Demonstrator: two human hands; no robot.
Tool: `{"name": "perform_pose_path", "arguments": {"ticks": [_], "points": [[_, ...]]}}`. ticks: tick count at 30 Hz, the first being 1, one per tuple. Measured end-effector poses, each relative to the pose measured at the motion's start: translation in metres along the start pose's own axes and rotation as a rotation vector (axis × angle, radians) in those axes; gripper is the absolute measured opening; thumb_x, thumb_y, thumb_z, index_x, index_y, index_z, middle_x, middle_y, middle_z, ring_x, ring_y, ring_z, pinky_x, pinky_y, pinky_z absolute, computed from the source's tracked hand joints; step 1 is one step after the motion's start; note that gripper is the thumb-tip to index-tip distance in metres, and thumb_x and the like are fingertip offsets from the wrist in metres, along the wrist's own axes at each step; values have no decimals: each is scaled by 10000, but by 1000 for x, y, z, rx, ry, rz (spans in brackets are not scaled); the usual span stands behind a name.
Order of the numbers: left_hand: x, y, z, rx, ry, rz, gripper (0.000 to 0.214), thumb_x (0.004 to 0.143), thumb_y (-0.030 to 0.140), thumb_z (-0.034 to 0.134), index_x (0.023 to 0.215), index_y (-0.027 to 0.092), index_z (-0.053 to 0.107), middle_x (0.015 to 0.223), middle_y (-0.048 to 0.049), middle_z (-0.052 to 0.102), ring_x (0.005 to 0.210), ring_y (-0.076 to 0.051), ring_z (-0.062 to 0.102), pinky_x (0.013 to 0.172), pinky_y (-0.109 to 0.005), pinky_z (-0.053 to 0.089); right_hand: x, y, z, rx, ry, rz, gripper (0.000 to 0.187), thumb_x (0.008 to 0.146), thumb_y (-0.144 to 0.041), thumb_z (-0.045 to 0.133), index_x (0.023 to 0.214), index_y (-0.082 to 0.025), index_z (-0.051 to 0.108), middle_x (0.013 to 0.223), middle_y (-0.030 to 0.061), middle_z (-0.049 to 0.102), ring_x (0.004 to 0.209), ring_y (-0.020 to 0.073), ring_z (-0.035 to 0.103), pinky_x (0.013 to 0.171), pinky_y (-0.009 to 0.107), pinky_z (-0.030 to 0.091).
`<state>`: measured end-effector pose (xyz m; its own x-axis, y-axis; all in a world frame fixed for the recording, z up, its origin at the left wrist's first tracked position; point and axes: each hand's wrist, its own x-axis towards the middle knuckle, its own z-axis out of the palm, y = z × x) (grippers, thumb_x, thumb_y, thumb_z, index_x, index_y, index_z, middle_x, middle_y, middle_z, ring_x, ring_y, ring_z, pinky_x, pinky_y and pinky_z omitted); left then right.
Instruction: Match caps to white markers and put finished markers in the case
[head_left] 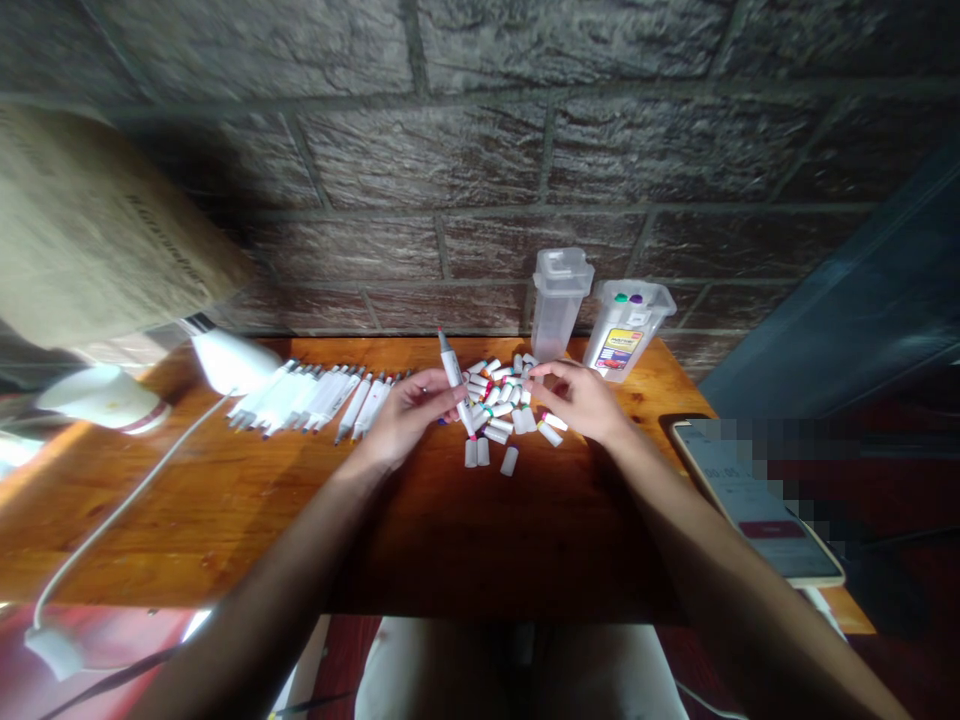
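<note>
My left hand (416, 410) is closed around a white marker (454, 372), which is uncapped and tilted with its red tip upward. At the pile of loose marker caps (501, 396), my right hand (581, 398) has thumb and fingertips bent together around a small white cap (528, 385), partly hidden by the fingers. The caps are mostly white with coloured ends. Several of them lie apart at the near edge of the pile, among them a single white cap (509, 461). Left of my left hand, uncapped white markers (326, 396) lie side by side in a row.
Against the brick wall stand a tall clear plastic case (561, 305) and a labelled marker box (628, 335) with green and purple ends inside. A phone (757, 500) lies at the right edge. On the left are a lamp (232, 360), its white cord (142, 480) and a pale cup-like object (105, 397).
</note>
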<state>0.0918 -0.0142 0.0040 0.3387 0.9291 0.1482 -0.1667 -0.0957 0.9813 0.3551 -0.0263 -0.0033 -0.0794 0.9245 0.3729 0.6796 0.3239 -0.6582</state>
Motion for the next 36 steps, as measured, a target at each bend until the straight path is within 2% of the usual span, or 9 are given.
{"name": "perform_pose_path", "arguments": {"ticks": [4,10,15,17,21,24,29,33,36], "points": [[0,3,1,-18,11,-12,239,757,348,822,858,153,729,716,-1,662,636,-94,564,629,-222,444,-1,1,4,41,-79,-13,212,888,-367,638,925,-193,752,944,42,785,731,172,691,742,286,527],[3,11,2,-167,107,-68,286,692,364,863,810,146,720,679,10,646,578,-80,559,586,-212,458,-1,3,3,6,-31,44,266,914,-374,588,828,-186,756,783,26,769,664,177,665,679,281,500],[5,11,-1,-233,176,-55,283,680,352,867,813,154,715,702,11,652,591,-68,559,590,-189,462,0,-2,1,-7,-11,-41,240,914,-352,594,917,-191,772,967,70,769,711,166,655,715,285,505],[6,11,-2,-229,196,-54,274,685,347,857,810,152,710,692,14,642,583,-65,549,587,-186,458,-4,-9,-1,32,-146,-92,242,902,-376,622,945,-199,781,887,51,757,689,153,634,671,263,483],[6,10,-2,-203,246,-72,274,685,338,832,831,146,702,670,21,617,579,-74,548,589,-198,464,-16,-29,-5,66,-580,-148,226,814,-397,745,960,-235,804,661,-25,674,575,113,564,555,223,393],[6,11,-2,-199,277,-84,298,674,338,818,862,138,704,694,14,627,591,-79,551,590,-202,467,-22,-39,-5,49,-700,-169,170,816,-334,747,941,-236,808,635,-33,660,546,103,557,533,217,367],[7,12,-2,-205,298,-84,292,677,334,803,871,140,702,697,16,621,604,-81,553,595,-201,460,-21,-41,-3,-8,-596,-193,118,857,-306,715,904,-235,795,779,3,761,684,150,669,645,240,429],[7,12,-2,-187,289,-77,278,685,342,793,848,143,690,676,19,611,594,-87,550,595,-210,456,-22,-42,1,-55,-516,-269,155,923,-278,630,904,-236,778,788,-2,764,692,150,657,683,251,434],[7,10,-3,-166,278,-50,266,699,349,785,833,141,687,678,11,619,580,-85,542,587,-212,447,-22,-42,2,-58,-448,-246,169,933,-247,598,917,-235,766,793,-6,761,679,145,648,682,250,450]]}}
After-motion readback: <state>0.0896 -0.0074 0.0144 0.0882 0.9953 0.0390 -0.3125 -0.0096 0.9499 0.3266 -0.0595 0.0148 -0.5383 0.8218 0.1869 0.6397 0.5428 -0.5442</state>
